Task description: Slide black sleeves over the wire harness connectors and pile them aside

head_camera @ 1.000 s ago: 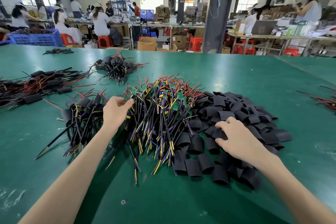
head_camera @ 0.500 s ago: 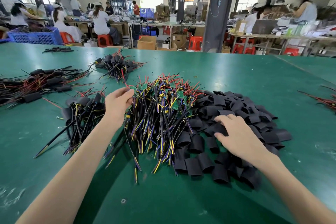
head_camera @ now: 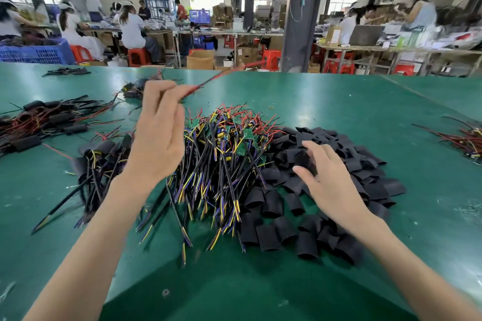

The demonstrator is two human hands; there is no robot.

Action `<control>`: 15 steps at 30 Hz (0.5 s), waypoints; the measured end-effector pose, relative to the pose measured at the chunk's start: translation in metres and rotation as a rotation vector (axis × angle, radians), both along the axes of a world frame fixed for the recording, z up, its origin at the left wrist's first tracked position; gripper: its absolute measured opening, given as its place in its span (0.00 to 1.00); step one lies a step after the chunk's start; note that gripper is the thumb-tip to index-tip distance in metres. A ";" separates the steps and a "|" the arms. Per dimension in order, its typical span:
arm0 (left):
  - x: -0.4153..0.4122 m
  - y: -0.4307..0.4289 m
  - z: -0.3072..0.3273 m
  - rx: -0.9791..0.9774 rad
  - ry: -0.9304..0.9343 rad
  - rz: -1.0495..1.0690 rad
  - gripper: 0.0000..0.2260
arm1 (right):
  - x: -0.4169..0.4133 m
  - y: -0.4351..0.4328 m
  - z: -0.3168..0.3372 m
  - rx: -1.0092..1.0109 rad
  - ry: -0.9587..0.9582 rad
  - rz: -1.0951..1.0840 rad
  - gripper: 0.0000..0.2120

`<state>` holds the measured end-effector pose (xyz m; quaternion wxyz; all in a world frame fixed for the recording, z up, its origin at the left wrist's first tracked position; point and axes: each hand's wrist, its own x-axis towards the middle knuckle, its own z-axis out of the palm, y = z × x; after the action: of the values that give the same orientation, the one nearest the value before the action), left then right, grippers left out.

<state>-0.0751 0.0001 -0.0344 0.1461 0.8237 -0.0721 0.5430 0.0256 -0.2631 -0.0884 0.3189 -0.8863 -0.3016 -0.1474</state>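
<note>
A heap of wire harnesses [head_camera: 221,159] with small green boards and yellow, blue and red wires lies in the middle of the green table [head_camera: 339,101]. To its right lies a pile of flat black sleeves [head_camera: 300,216]. My left hand [head_camera: 159,138] is raised above the heap's left side and pinches one harness by its red wires [head_camera: 216,77], which trail up and away, blurred. My right hand [head_camera: 326,177] rests on the sleeve pile with fingers spread; whether it holds a sleeve is unclear. A pile of sleeved harnesses [head_camera: 101,161] lies left of the heap.
More sleeved harness bundles lie at the far left [head_camera: 39,125] and back left [head_camera: 133,88], and another bundle [head_camera: 467,138] at the right edge. A blue crate [head_camera: 36,53] stands beyond the table. People work at benches in the background.
My left hand has lifted up from the heap's left edge, pulling one harness out by its red wires. My right hand has slid a little further up the sleeve pile.
</note>
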 end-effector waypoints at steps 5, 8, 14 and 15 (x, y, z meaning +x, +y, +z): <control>0.007 -0.023 -0.028 0.189 0.272 0.012 0.16 | -0.001 0.001 -0.003 0.002 -0.003 0.025 0.25; 0.006 -0.026 -0.041 0.151 0.314 -0.013 0.15 | -0.002 0.002 -0.006 0.011 0.012 0.036 0.25; 0.003 -0.021 -0.046 -0.004 0.307 -0.024 0.14 | -0.001 0.000 -0.011 0.014 0.016 0.059 0.20; 0.002 -0.021 -0.046 -0.022 0.300 -0.023 0.13 | -0.001 0.000 -0.011 0.019 0.009 0.061 0.19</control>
<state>-0.0730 -0.0212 -0.0805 0.1707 0.8930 -0.0531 0.4131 0.0246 -0.2626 -0.0994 0.3331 -0.8743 -0.3257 -0.1365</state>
